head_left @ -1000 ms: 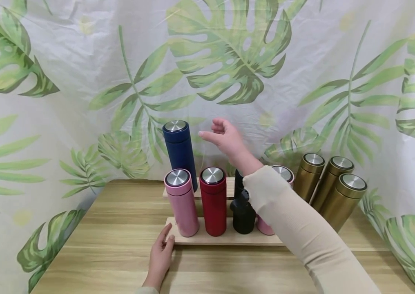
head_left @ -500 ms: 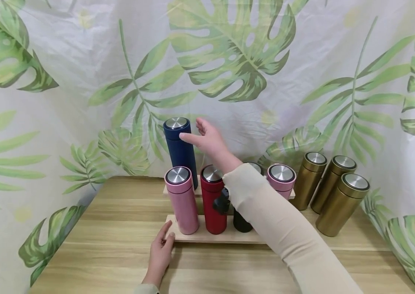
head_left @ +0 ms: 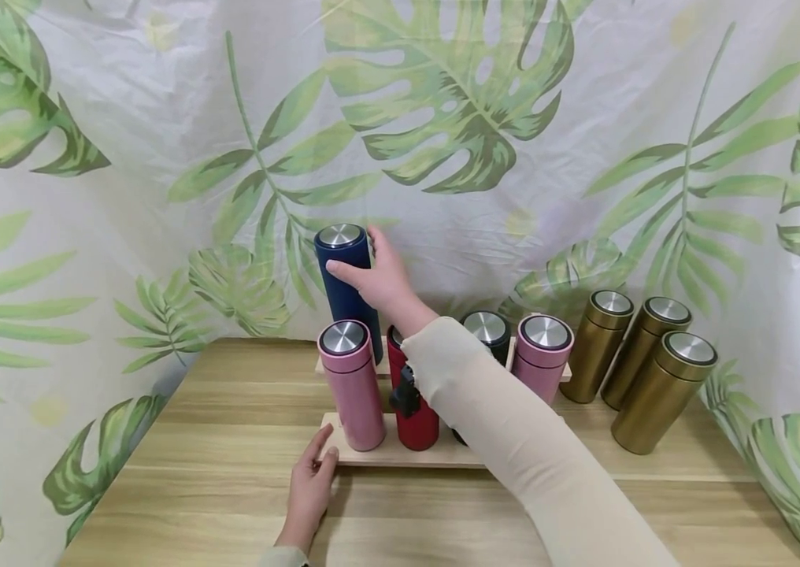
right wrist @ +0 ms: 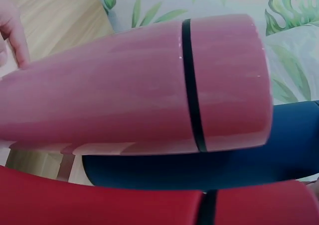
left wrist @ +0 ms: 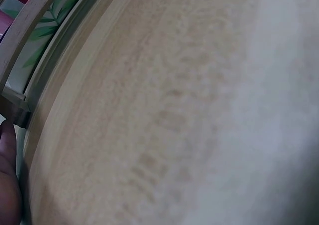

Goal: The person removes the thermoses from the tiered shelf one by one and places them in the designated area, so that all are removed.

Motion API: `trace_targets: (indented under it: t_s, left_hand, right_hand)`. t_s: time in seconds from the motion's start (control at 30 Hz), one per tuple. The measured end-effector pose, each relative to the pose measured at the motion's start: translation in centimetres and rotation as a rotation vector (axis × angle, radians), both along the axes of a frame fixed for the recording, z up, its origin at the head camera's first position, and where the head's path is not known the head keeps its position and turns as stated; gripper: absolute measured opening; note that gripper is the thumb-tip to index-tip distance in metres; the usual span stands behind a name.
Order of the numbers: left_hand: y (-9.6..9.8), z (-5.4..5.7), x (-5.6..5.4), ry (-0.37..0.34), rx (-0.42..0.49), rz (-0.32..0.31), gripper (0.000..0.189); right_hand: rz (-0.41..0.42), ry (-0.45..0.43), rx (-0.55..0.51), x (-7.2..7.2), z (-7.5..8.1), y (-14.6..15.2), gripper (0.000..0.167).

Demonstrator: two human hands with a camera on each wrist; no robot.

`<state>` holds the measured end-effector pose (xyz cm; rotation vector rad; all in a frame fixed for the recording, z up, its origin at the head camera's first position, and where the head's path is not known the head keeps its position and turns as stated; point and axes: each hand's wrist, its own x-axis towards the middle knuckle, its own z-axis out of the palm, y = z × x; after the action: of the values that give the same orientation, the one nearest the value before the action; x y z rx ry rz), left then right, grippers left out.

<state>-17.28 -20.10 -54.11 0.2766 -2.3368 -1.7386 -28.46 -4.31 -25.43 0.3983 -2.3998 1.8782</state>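
At the front left corner of the pale wooden two-step stand (head_left: pixel 390 451), the left hand (head_left: pixel 310 490) rests, fingers relaxed. Near its rear left corner, the right hand (head_left: pixel 384 279) wraps the matte dark-blue cylindrical bottle (head_left: pixel 346 302), probably stiff and rather heavy, best held below the lid (head_left: pixel 340 235); fingertips behind are hidden.

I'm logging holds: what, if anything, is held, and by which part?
The right grip holds the blue bottle by its upper part; the left grip touches the stand at its left end.
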Motion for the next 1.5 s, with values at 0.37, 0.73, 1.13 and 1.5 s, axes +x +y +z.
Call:
trace_targets:
  t_s: [0.37,0.73,1.13,1.5]
  left_hand:
    - [0.4,0.2,0.0,-0.003,0.018,0.005,0.041]
    - [0.9,1.9,0.5,0.003,0.012,-0.023,0.042]
    - [0.5,0.0,-0.1,0.061,0.036,0.001,0.041]
    - [0.2,0.0,0.0,-0.001,0.0,0.021,0.041]
  right_hand:
    - [0.008,-0.023,-0.041,0.2,-0.3,0.3,0.074]
    - [-0.01,0.031,-0.093,0.5,-0.4,0.6,0.069]
    - [-0.13,0.16,-0.185,0.2,0.3,1.8,0.066]
    - [-0.275,0.36,-0.356,-0.3,1.2,4.6,0.062]
